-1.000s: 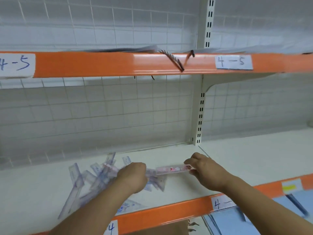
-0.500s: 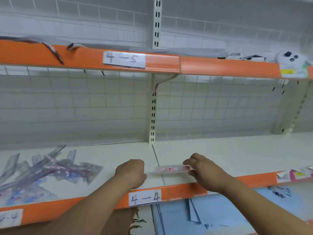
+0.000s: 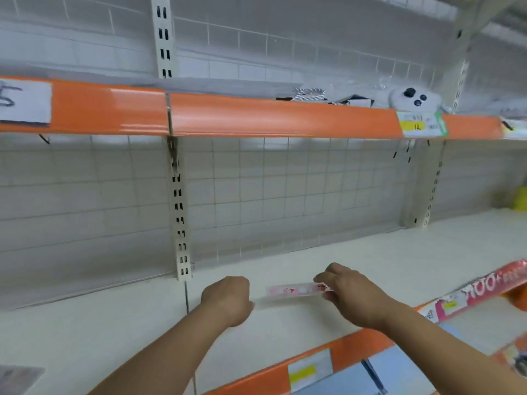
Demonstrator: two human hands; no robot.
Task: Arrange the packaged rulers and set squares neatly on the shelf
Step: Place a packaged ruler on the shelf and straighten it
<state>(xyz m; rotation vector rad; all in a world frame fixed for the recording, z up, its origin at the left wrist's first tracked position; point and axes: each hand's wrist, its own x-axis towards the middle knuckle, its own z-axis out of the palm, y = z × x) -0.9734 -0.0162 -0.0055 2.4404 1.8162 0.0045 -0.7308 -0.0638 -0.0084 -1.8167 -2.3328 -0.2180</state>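
Note:
A packaged ruler [image 3: 295,290], clear with pink print, is held level just above the white shelf board [image 3: 370,266]. My right hand [image 3: 352,295] pinches its right end. My left hand [image 3: 228,299] is curled at its blurred clear left end and seems to grip it. Both hands are over the shelf section right of the slotted upright [image 3: 179,223]. A grey blurred corner of a package [image 3: 17,377] shows at the bottom left edge; the rest of the ruler pile is out of view.
The shelf has an orange front lip [image 3: 356,346] with a price label. The upper shelf's orange lip [image 3: 271,116] carries a coiled cord [image 3: 309,94] and a white device [image 3: 413,99]. A yellow object [image 3: 522,199] sits far right; a pink strip [image 3: 490,286] covers the lip there.
The view and both hands have shifted right along the shelf with the ruler. The scattered pile of rulers has slid out of view to the left.

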